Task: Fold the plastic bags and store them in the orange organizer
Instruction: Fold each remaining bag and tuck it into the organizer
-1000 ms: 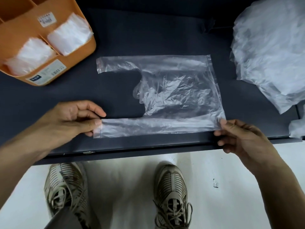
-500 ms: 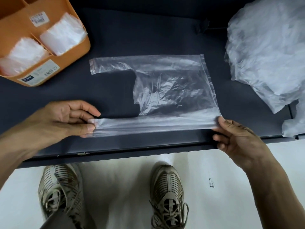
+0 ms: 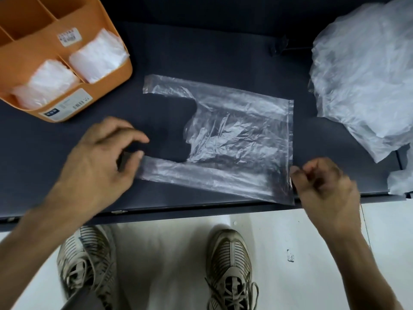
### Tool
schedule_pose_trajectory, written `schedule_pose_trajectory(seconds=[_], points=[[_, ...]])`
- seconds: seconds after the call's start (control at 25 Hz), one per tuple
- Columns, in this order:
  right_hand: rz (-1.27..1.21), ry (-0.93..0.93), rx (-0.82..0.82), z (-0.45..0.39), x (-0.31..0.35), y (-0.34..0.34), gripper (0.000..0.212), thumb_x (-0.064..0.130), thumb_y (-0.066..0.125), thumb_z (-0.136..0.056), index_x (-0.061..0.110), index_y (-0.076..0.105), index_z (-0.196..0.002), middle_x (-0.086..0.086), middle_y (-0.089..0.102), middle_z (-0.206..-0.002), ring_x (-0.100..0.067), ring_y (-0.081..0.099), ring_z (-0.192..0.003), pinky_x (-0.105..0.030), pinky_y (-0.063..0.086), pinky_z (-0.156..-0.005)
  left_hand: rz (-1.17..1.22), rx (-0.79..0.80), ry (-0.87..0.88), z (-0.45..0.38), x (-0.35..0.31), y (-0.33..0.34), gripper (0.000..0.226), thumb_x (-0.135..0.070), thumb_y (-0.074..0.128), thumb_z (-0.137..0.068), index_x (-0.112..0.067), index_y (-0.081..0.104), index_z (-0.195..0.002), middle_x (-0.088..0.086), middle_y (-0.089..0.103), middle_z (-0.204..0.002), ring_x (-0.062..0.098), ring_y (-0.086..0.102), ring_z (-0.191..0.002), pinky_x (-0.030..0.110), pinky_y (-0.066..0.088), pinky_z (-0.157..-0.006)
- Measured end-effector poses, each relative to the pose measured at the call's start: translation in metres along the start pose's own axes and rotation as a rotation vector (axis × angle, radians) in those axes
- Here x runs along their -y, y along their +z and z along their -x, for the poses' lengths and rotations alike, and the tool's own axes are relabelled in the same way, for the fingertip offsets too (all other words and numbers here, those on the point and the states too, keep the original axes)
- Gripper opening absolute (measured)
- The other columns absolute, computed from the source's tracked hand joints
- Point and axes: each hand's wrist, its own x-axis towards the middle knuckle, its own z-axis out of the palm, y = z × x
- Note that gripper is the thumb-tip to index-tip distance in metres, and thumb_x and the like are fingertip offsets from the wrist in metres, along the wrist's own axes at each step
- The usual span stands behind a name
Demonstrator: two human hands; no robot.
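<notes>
Two shoes (image 3: pixel 228 267) stand on the pale floor, nearest the camera and below the table's near edge; the left shoe is partly covered by the left forearm. On the dark table (image 3: pixel 223 48), one clear plastic bag (image 3: pixel 234 139) lies flat at the middle of the near edge, its two handle strips pointing left. The left hand (image 3: pixel 98 157) has its thumb and curled fingers at the tip of the nearer handle strip, though blur hides whether they actually pinch it. The right hand (image 3: pixel 321 182), fingers curled, pinches the bag's near right corner. At the far left corner sits one orange organizer (image 3: pixel 53 50), cut off by the frame, with two folded bags (image 3: pixel 98 54) visible in its compartments. At the far right lies one pile of loose bags (image 3: pixel 366 72), too crumpled to count.
</notes>
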Motion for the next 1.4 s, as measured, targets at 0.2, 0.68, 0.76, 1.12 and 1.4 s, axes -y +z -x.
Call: schedule_pose_trajectory(seconds=[0.2, 0.68, 0.76, 1.12, 1.4], points=[[0.138, -0.462, 0.137, -0.023, 0.002, 0.028, 0.035, 0.042, 0.057, -0.091, 0.02, 0.07, -0.114, 0.002, 0.063, -0.127, -0.029, 0.06, -0.104, -0.046, 0.042, -0.088, -0.268, 0.063, 0.202, 0.009, 0.001, 0.019, 0.022, -0.017, 0.058, -0.086, -0.015, 0.072, -0.103, 0.007, 0.063, -0.115, 0.037, 0.056, -0.092, 0.046, 0.036, -0.077], [0.114, -0.46, -0.01, 0.028, 0.027, 0.058, 0.038, 0.045, 0.053, -0.097, 0.018, 0.074, -0.114, -0.003, 0.064, -0.114, -0.029, 0.058, -0.095, -0.043, 0.045, -0.079, -0.234, 0.087, 0.291, 0.016, -0.048, 0.045, 0.032, -0.029, 0.06, -0.091, -0.01, 0.07, -0.115, 0.012, 0.062, -0.127, 0.032, 0.051, -0.111, 0.049, 0.038, -0.094], [0.08, -0.502, -0.04, 0.032, 0.037, 0.062, 0.037, 0.041, 0.052, -0.099, 0.017, 0.074, -0.115, -0.003, 0.065, -0.114, -0.027, 0.056, -0.095, -0.042, 0.043, -0.078, -0.141, 0.136, 0.496, 0.023, -0.056, 0.049, 0.039, -0.043, 0.06, -0.092, -0.013, 0.067, -0.116, 0.009, 0.062, -0.126, 0.029, 0.052, -0.113, 0.044, 0.038, -0.093], [0.037, -0.543, 0.012, 0.034, -0.002, 0.05, 0.029, 0.033, 0.067, -0.091, 0.014, 0.074, -0.112, -0.003, 0.064, -0.129, -0.03, 0.057, -0.119, -0.044, 0.044, -0.092, -0.169, 0.254, 0.597, 0.043, -0.042, 0.054, 0.037, -0.042, 0.057, -0.09, -0.018, 0.062, -0.118, 0.003, 0.062, -0.129, 0.025, 0.053, -0.118, 0.041, 0.037, -0.096], [0.018, -0.688, 0.209, 0.045, -0.024, 0.033, 0.06, 0.061, 0.07, -0.086, 0.015, 0.069, -0.124, -0.001, 0.057, -0.141, -0.025, 0.045, -0.14, -0.049, 0.039, -0.106, -0.067, 0.117, 0.532, 0.053, -0.035, 0.047, 0.017, -0.024, 0.061, -0.093, -0.015, 0.075, -0.093, -0.001, 0.072, -0.112, 0.021, 0.062, -0.104, 0.04, 0.046, -0.087]])
